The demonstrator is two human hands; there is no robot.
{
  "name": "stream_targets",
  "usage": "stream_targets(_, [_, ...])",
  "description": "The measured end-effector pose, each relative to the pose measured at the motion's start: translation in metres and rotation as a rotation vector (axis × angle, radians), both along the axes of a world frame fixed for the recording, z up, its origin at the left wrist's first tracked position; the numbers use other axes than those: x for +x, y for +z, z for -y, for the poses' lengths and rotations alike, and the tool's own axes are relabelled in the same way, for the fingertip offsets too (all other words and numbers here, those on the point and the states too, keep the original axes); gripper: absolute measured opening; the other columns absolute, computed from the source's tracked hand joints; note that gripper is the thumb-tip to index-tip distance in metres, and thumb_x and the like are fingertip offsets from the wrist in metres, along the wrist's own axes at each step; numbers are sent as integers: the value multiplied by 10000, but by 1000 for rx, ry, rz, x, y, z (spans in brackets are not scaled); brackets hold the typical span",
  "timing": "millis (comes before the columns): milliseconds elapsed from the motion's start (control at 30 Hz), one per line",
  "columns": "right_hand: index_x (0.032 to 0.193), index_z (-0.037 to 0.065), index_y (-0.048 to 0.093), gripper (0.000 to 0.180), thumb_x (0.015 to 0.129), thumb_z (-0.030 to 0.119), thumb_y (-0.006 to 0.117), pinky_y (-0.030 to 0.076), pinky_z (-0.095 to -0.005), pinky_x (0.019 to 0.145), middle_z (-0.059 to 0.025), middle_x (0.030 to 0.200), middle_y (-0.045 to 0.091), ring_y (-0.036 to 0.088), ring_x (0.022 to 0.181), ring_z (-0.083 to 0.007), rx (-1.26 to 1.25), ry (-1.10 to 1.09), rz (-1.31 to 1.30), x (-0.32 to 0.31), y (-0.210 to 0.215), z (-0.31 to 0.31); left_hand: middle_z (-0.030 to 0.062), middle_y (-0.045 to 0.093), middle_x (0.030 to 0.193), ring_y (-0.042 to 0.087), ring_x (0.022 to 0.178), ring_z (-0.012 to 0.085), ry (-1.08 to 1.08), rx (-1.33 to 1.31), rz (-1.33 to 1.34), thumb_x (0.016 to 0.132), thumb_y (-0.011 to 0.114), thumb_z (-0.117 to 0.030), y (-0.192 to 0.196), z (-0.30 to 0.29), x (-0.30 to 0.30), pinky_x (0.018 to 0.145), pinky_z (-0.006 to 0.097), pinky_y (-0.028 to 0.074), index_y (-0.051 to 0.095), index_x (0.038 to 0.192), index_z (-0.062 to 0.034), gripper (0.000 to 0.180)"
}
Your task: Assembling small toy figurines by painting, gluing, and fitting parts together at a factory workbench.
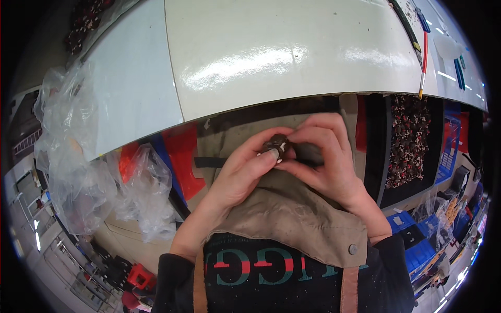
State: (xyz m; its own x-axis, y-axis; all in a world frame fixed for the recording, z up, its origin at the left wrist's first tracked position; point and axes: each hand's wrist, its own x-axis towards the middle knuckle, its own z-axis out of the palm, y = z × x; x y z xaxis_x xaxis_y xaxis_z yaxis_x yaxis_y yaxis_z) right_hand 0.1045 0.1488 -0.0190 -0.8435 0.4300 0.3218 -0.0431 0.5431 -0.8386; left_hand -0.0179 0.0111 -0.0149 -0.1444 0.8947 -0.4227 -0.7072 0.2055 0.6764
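A small dark brown figure-like piece point(278, 145) with white spots is held in front of my chest, over my lap. My left hand point(249, 166) grips it from the left, its thumb pressed on the near side. From the right, my right hand point(330, 156) has its index finger and thumb closed at the piece's edge. Much of the piece is hidden behind my fingers, and its exact kind is unclear. Beneath both hands hangs my brown apron point(292, 208).
Ahead lies a glossy white table point(261, 47). A red-handled paintbrush point(425, 62) and a dark tool point(407, 26) lie at its right. A dark bin point(386, 193) at my right holds many similar pieces point(407, 141). Clear plastic bags point(78, 156) hang at the left.
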Motion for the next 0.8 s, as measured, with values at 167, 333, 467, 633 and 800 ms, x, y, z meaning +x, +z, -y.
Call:
stream_targets(167, [1031, 64, 565, 453, 631, 16, 772, 477, -311, 775, -118, 1111, 481, 533, 993, -260, -90, 23, 118, 4, -1, -1, 110, 535, 1142, 501, 1087, 169, -33, 26, 47, 934, 460, -246, 2, -2, 2, 972, 304, 371, 398, 1303, 40, 471])
stream_targets(333, [946, 86, 606, 365, 615, 57, 756, 435, -338, 786, -76, 1097, 539, 529, 954, -256, -20, -30, 25, -1, -5, -4, 133, 530, 1173, 498, 1118, 189, -21, 99, 98, 948, 440, -266, -9, -5, 3, 986, 314, 368, 388, 1307, 55, 485])
stream_targets(467, [940, 84, 595, 361, 616, 53, 751, 434, -339, 779, -78, 1091, 549, 535, 946, -252, -3, 8, -7, -5, -7, -5, 127, 535, 1183, 506, 1119, 182, -11, 128, 110, 959, 449, -242, -11, -2, -1, 984, 305, 377, 408, 1299, 47, 448])
stream_targets(633, [1066, 41, 545, 474, 635, 1, 738, 387, -374, 964, -157, 1220, 508, 486, 1154, -317, -43, 66, 326, -1, 9, -12, 79, 567, 1127, 529, 1052, 114, 3, -18, -16, 951, 508, -230, -9, -14, 4, 902, 247, 425, 467, 1251, 21, 394])
stream_targets(800, [1099, -40, 534, 323, 780, -67, 573, 391, -257, 881, -113, 1099, 567, 528, 1001, -169, -270, -20, 378, 32, 44, -26, 149, 580, 841, 601, 751, 293, 15, 83, -1178, 707, 692, -340, -13, -40, 10, 643, 383, 491, 593, 962, -24, 418])
